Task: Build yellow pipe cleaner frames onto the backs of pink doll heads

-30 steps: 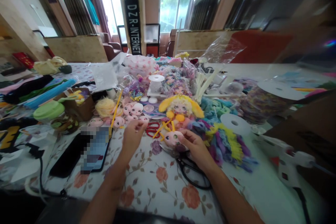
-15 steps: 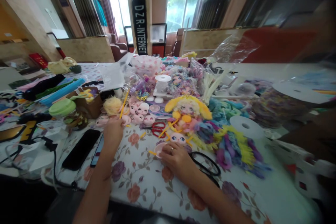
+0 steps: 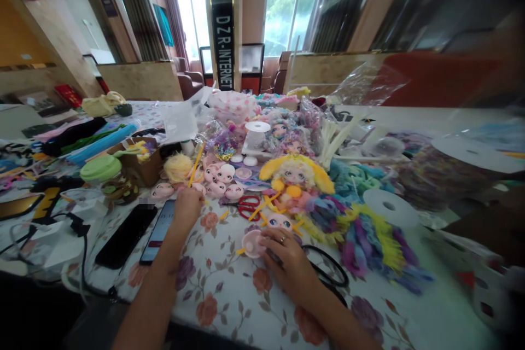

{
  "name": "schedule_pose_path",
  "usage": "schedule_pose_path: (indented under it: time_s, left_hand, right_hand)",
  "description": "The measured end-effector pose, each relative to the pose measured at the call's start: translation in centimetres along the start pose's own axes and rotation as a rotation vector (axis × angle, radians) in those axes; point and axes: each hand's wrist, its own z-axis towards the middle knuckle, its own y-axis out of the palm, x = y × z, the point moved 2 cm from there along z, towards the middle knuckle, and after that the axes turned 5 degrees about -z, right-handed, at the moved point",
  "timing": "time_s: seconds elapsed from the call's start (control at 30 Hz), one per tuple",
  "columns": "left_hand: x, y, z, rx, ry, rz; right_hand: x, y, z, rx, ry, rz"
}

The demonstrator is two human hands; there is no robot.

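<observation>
My left hand [image 3: 191, 205] is closed on a thin yellow stick [image 3: 197, 164] that points up and away from me. Beside it lie several pale pink doll faces [image 3: 217, 188]. My right hand [image 3: 285, 257] grips the edge of a round, shallow pink doll-face shell [image 3: 251, 244], its hollow side up, with a short yellow piece at its left edge. Just beyond that hand is a doll face with blue eyes [image 3: 279, 222], yellow strips around it. Black-handled scissors [image 3: 328, 265] lie partly under my right forearm. Red-handled scissors [image 3: 249, 208] rest between my hands.
Two phones lie to the left, a dark one [image 3: 126, 236] and one with a lit screen [image 3: 159, 232]. Behind them stands a jar with a green lid [image 3: 101, 168]. A yellow-haired doll [image 3: 296, 172], colourful yarn [image 3: 369, 235] and a white spool [image 3: 389, 206] sit at the right.
The view has shifted slightly. My left hand has moved a little right with the yellow stick, uncovering more of the lit phone. More of the pink shell's hollow shows beside my right fingers.
</observation>
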Motion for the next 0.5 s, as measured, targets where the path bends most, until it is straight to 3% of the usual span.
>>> schedule_pose_path:
  time_s: [0.2, 0.5]
  left_hand:
    - [0.4, 0.0, 0.0, -0.052, -0.015, -0.059]
    - [1.4, -2.2, 1.5, -0.028, 0.016, -0.159]
  right_hand:
    - [0.0, -0.2, 0.2, 0.015, 0.026, 0.034]
    - [0.3, -0.2, -0.1, -0.021, 0.065, 0.068]
